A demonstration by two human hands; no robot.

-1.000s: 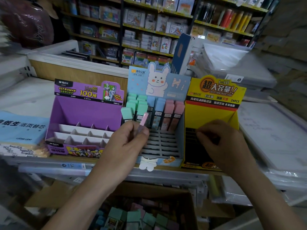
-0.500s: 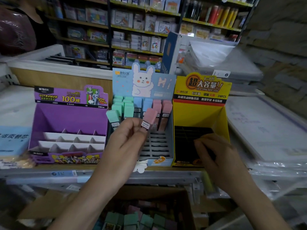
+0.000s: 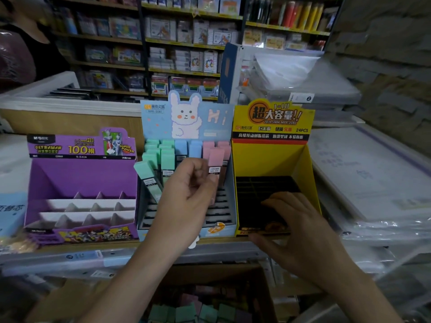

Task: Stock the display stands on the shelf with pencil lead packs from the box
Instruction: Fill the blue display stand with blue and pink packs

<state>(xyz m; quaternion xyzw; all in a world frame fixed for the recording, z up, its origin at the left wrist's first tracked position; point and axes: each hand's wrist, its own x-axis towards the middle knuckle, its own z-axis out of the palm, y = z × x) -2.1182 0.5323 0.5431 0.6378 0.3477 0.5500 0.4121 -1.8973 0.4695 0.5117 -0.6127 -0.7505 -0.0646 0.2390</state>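
A stationery shop — shelves (image 3: pixel 186 44) of packaged goods behind branded cardboard display stands (image 3: pixel 161 127).

Just one wide-angle head cam, looking forward and slightly down, right up close to the shelf (image 3: pixel 81 247). Display stands (image 3: pixel 186 122) sit centre, box (image 3: pixel 58 299) at bottom edge, store racks (image 3: pixel 186 43) behind.

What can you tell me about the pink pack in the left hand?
The pink pack is a slim rectangular case, plastic-looking, with a white printed label low on its face. It stands nearly upright, pinched at its lower end by the left hand, over the pink column of the blue bunny stand, ahead of the slotted pink packs.
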